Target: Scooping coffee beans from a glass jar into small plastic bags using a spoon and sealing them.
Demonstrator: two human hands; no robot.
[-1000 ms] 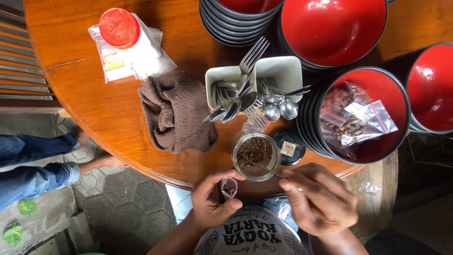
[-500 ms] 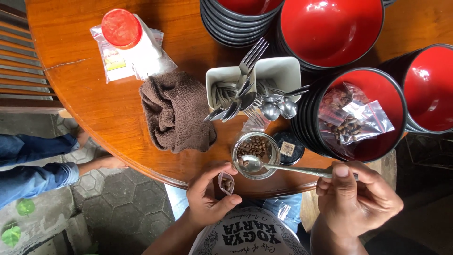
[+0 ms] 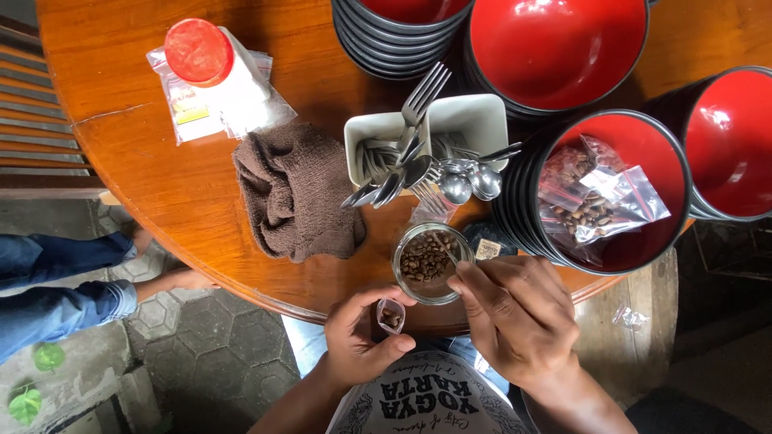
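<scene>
Round wooden counter (image 3: 161, 193) fills the upper frame. Stacked red-lined bowls (image 3: 555, 48) upper right; one at right holds bagged beans. Brown cloth (image 3: 297, 189) mid-left. Cutlery holder (image 3: 426, 133) centre. Glass jar (image 3: 428, 261) of coffee beans at the counter's near edge, lower centre. Right hand (image 3: 515, 317) over the jar, grip pinched on a thin spoon handle. Left hand (image 3: 358, 337) just below, grip closed round a small pouch (image 3: 391, 316), mouth up. Best kept: pouch close under the jar rim, mouth open, scoops small, spoon level.

Right hand (image 3: 515, 317) back over jar (image 3: 428, 261)
</scene>
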